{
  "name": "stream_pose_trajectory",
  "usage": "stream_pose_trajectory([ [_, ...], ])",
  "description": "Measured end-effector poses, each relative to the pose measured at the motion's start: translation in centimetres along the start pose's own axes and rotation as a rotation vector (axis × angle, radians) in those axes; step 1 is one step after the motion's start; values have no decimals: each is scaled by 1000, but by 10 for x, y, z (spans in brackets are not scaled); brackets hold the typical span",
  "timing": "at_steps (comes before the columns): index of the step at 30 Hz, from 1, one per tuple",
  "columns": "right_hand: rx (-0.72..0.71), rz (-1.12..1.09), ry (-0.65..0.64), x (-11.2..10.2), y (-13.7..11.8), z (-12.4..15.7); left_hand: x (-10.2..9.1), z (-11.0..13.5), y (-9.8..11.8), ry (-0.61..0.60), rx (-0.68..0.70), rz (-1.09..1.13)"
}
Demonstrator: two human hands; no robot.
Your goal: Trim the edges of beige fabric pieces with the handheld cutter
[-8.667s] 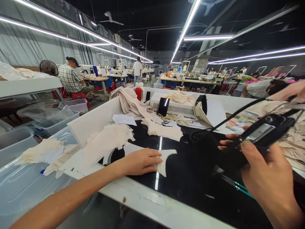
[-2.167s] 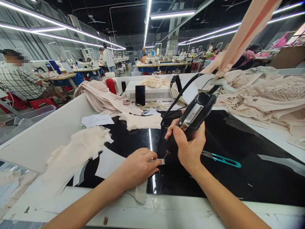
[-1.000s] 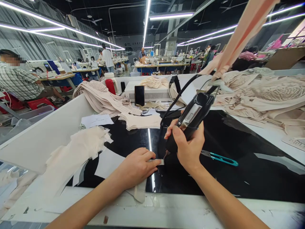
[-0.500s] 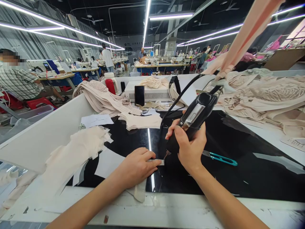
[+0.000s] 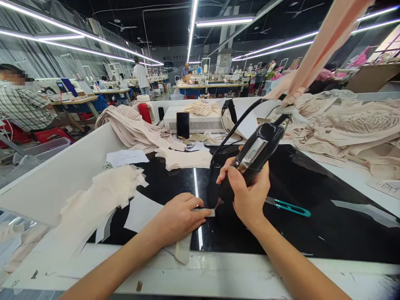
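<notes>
My left hand [image 5: 185, 216] rests palm down with fingers spread, pressing a narrow pale strip [image 5: 212, 213] against the black table surface [image 5: 168, 179]. From under that hand a piece of light fabric [image 5: 183, 249] reaches to the table's near edge. My right hand [image 5: 251, 198] is wrapped around a black corded tool [image 5: 258, 146] with a silver lever, tilted with its coppery metal tip pointing down. The tip sits right by the strip's end; whether it touches cannot be made out. Teal thread snips [image 5: 292, 207] lie right of my right hand.
A pink fabric band [image 5: 325, 46] runs up from the tool's top. Stacked cream pieces [image 5: 96, 200] lie left, another stack [image 5: 184, 158] ahead. Beige fabric [image 5: 353, 129] is heaped at right. Behind are a white box [image 5: 203, 121] and a phone [image 5: 183, 125]. A person [image 5: 21, 102] sits left.
Almost nothing differs. My right hand and the tool have shifted very slightly, the tip staying by the strip's end. My left hand keeps its place.
</notes>
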State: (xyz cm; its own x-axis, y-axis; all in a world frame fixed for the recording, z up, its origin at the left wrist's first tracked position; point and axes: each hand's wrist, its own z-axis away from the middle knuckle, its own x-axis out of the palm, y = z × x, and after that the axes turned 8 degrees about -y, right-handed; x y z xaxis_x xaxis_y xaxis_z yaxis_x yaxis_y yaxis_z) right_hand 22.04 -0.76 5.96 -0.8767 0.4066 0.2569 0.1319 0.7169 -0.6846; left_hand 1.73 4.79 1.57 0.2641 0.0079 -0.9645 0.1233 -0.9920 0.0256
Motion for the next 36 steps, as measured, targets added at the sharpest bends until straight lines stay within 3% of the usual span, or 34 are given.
stream_pose_trajectory([
  [36,-2,22,-2,1,-1,0,1,1,0,36,-4,35],
])
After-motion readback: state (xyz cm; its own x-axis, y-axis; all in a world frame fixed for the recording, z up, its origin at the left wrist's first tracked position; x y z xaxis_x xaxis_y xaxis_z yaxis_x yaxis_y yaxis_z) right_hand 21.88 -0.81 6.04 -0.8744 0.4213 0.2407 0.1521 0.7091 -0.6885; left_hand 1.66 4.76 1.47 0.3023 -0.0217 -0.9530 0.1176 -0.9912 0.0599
